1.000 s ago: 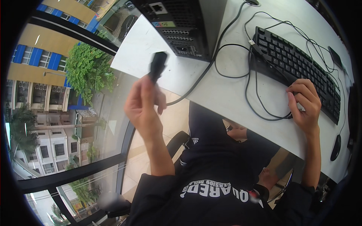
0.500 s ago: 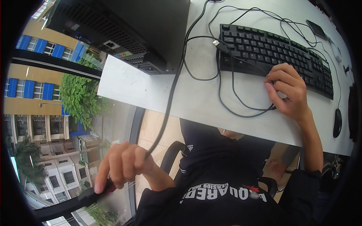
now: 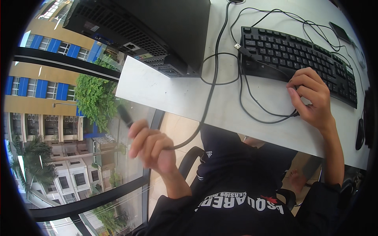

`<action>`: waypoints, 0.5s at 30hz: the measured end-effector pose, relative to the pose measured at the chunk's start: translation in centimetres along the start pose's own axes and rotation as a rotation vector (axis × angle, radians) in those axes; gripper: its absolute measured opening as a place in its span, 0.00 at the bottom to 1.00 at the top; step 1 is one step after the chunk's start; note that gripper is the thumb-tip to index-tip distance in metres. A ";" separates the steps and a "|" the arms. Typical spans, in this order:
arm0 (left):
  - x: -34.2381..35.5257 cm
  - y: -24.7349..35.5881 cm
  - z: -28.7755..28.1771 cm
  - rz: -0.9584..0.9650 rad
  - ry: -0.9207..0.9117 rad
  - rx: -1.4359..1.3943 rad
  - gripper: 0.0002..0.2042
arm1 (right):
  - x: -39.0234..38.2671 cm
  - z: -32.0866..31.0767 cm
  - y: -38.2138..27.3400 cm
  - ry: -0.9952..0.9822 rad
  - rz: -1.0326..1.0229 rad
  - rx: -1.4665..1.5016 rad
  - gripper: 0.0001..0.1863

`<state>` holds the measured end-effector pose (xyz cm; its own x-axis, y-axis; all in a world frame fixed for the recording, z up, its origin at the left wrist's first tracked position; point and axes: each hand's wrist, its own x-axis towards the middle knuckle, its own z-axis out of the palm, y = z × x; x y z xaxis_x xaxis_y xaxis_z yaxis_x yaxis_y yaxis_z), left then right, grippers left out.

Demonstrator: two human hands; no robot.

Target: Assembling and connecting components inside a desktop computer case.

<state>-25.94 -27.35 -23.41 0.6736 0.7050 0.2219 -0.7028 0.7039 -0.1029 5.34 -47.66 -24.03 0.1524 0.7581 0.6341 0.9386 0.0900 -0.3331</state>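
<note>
My left hand (image 3: 153,147) is closed round a black power cable (image 3: 210,98), beside the window and off the desk's left end. The cable's plug (image 3: 125,116), blurred by motion, sticks out past my fingers toward the computer tower (image 3: 177,31). The tower's back panel, with its ports and power socket (image 3: 170,72), faces left. My right hand (image 3: 313,98) rests at the front edge of the black keyboard (image 3: 291,51), its fingers pinched on a thin black USB cable (image 3: 247,94). That cable's metal connector (image 3: 237,46) lies at the keyboard's left end.
Loose cords (image 3: 283,11) lie behind the keyboard. A black phone-like slab (image 3: 340,32) lies at the back right, and a black mouse (image 3: 360,134) at the right. The white desk's (image 3: 145,84) left end meets a window. An armrest (image 3: 189,165) stands below the desk.
My left hand has swung up and to the right, and the plug has turned from pointing down-left to pointing up toward the tower. The right hand keeps its place by the keyboard.
</note>
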 end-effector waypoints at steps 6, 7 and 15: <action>-0.4 1.4 4.6 0.145 -0.523 0.143 0.07 | 0.1 -0.2 0.1 -0.001 0.013 0.008 0.12; -0.3 1.7 4.8 0.177 -0.631 0.251 0.06 | 0.1 -0.3 0.1 -0.003 0.015 0.009 0.12; -2.0 2.8 1.0 0.126 -0.194 1.350 0.18 | 0.0 0.2 0.2 -0.006 0.013 0.028 0.12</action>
<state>-29.45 -26.88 -23.18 0.6254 0.6554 0.4235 -0.5058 -0.0729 0.8596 5.43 -47.56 -24.22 0.1626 0.7635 0.6250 0.9274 0.0980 -0.3610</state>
